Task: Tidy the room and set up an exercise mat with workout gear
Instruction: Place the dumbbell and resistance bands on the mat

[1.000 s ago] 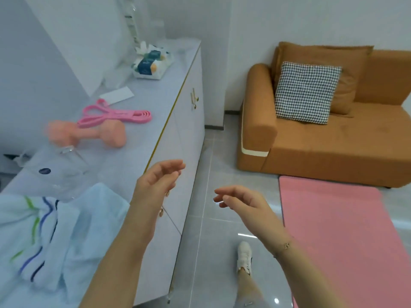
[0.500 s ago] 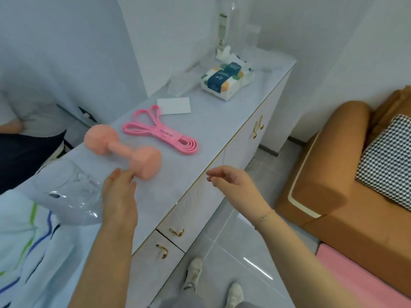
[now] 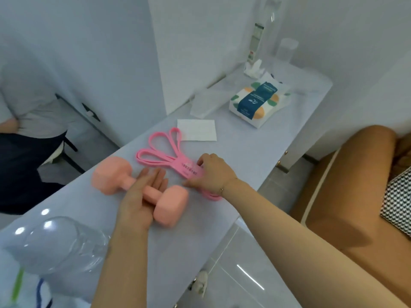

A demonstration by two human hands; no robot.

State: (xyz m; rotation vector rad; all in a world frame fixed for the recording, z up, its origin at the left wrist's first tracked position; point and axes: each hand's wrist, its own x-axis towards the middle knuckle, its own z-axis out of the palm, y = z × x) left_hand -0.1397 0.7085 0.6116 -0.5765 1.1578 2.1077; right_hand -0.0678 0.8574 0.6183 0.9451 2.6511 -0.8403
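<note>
Pale grey tabletop runs along a white wall, topping a cabinet with small gold drawer pulls. Glossy tiled floor below; an orange sofa with a checked cushion at the right edge. At the far end of the top: a tissue pack, a tall clear bottle, a clear cup. A white card lies flat mid-surface. Near edge: a clear plastic bottle on its side, beside a striped towel. A second person sits at far left, partly out of view.

Step in hand, by my reading: collecting the workout gear to carry to the mat. No mat is in view.

- Pink dumbbell lies on the tabletop near the front edge. Left hand rests over its handle, fingers straight and slightly apart, not yet wrapped round.
- Pink resistance band lies looped just behind the dumbbell. Right hand is on its near end, fingers curled down onto the band; thumb and fingertips look to be pinching it, though the contact is partly hidden.

Next move likely calls for the left fingers to close fully round the handle before any lift; the weight may roll if nudged. The band is limp, so its loose loops will trail and could drag across the card when raised.
</note>
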